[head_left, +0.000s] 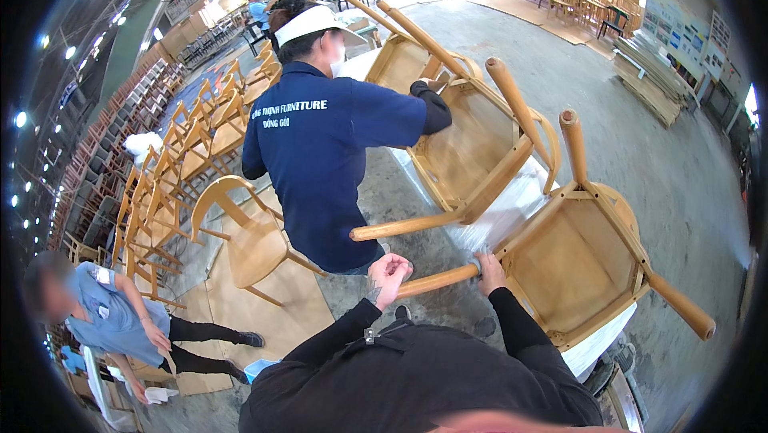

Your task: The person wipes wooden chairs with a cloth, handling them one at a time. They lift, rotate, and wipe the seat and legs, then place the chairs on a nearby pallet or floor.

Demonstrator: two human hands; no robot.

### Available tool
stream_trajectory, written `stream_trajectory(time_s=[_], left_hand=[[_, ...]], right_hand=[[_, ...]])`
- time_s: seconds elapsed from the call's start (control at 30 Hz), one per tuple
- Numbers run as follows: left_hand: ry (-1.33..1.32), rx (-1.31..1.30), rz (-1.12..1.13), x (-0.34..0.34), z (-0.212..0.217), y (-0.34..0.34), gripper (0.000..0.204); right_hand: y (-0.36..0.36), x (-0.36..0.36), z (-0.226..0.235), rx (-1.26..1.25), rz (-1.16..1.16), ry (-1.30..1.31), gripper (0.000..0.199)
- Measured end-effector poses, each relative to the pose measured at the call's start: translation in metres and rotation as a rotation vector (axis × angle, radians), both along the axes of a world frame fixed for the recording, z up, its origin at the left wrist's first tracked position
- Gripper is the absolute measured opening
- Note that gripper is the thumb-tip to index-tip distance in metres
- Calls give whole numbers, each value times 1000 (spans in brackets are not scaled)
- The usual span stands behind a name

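A light wooden chair (pixel 572 261) lies upside down on a wrapped table in front of me, its legs up and its seat underside showing. One chair leg (pixel 438 281) points left toward me. My right hand (pixel 490 275) is closed around that leg close to the seat frame; a small greyish bit shows at its fingers, too small to name. At the leg's free end is my left hand (pixel 390 279), its fingers drawn together in a pinch. Whatever they may hold is hidden.
Beyond, a co-worker in a navy shirt (pixel 320 145) reaches into another upturned chair (pixel 476 137). An upright chair (pixel 248 241) stands on cardboard at left, near a second person (pixel 132 317). Rows of chairs (pixel 200 153) fill the far left; stacked boards (pixel 648 77) lie far right.
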State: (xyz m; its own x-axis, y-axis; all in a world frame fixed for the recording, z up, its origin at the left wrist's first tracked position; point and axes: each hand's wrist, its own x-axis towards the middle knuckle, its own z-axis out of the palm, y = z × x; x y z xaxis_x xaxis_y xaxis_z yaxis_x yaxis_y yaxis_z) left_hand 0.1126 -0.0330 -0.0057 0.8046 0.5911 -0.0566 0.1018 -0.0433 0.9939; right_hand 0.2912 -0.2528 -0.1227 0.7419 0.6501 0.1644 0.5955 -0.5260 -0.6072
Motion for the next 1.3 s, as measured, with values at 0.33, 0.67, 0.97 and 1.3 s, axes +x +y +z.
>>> stream_trajectory(time_s=[0.33, 0.67, 0.97, 1.3], left_hand=[[80, -190, -282, 3, -11, 11, 5], [123, -384, -7, -11, -18, 82, 24], [-189, -468, 386, 20, 7, 109, 67], [-174, -387, 503, 35, 0, 95, 61]], right_hand=[[6, 1, -5, -100, -54, 33, 62], [34, 65, 76, -330, 187, 177, 38], [206, 22, 182, 485, 721, 241, 81], [183, 115, 30, -303, 498, -86, 54]])
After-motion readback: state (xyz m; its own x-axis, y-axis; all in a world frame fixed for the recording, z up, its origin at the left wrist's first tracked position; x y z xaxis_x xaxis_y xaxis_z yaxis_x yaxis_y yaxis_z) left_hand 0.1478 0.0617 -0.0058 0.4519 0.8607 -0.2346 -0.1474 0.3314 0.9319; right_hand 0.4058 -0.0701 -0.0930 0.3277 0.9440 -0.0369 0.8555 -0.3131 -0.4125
